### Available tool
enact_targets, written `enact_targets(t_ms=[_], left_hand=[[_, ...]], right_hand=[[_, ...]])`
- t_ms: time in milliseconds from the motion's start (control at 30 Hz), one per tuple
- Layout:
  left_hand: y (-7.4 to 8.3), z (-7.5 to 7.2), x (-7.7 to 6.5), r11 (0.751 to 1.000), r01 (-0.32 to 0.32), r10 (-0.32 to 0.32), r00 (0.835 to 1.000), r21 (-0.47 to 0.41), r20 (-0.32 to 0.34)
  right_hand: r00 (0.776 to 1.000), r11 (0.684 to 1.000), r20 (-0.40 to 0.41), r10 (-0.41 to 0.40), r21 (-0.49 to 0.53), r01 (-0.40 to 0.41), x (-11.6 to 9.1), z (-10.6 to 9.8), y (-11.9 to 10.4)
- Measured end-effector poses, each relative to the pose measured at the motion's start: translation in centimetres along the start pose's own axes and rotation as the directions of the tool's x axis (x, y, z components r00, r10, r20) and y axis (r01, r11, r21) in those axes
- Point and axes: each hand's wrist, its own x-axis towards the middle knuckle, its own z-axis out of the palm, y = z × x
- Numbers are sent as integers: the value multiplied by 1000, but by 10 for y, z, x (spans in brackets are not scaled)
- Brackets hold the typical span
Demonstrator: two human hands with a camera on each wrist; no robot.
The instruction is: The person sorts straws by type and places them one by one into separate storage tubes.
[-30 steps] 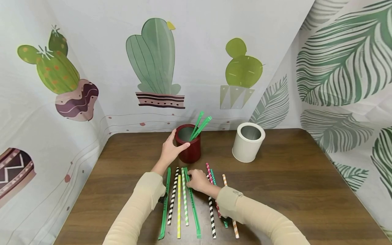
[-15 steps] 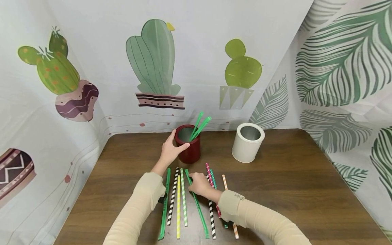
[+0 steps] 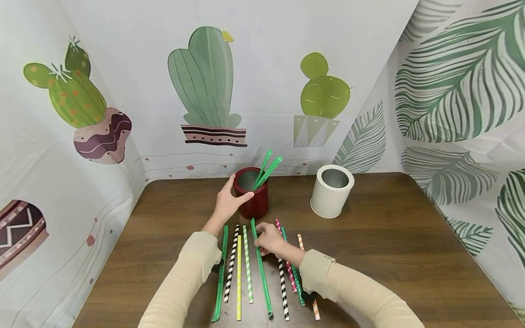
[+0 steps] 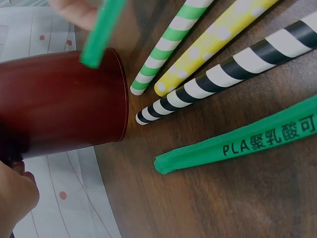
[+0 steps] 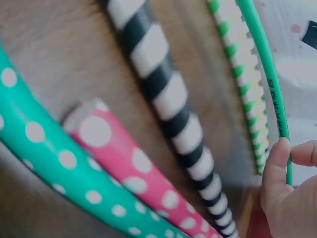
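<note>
My left hand [image 3: 227, 200] grips the dark red can [image 3: 258, 207] near its rim, thumb in front and fingers at its left side. Two green wrapped straws [image 3: 270, 169] lean inside that can. My right hand [image 3: 272, 239] pinches another green wrapped straw [image 3: 262, 273] between thumb and finger, clearly seen in the right wrist view [image 5: 277, 101]. The held straw's upper end points towards the can, and a blurred end of it hangs before the can in the left wrist view.
Left of the held straw lie a green-striped straw [image 3: 248, 269], a yellow straw [image 3: 239, 282], a black-striped straw [image 3: 230, 269] and a green wrapped one [image 4: 237, 141]. Pink dotted [image 5: 143, 168], teal dotted [image 5: 69, 158] and other straws lie right. A white can [image 3: 328, 202] stands back right.
My right hand has picked the green wrapped straw off the table and moved slightly up and right with it. The straw's near end swung right, then back. The left hand stays on the can.
</note>
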Motion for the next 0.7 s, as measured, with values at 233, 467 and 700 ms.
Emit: enact_targets(t_ms=[233, 467, 700], left_hand=[[0, 0, 0, 1000, -6, 6, 1000, -7, -1], [-1, -2, 2, 1000, -14, 14, 1000, 2, 9], [0, -6, 4, 999, 3, -4, 999, 33, 40]], right_hand=[[999, 998, 27, -26, 51, 25, -4, -13, -15], [996, 990, 23, -85, 112, 82, -13, -27, -32], [989, 980, 10, -145, 138, 142, -31, -44, -62]])
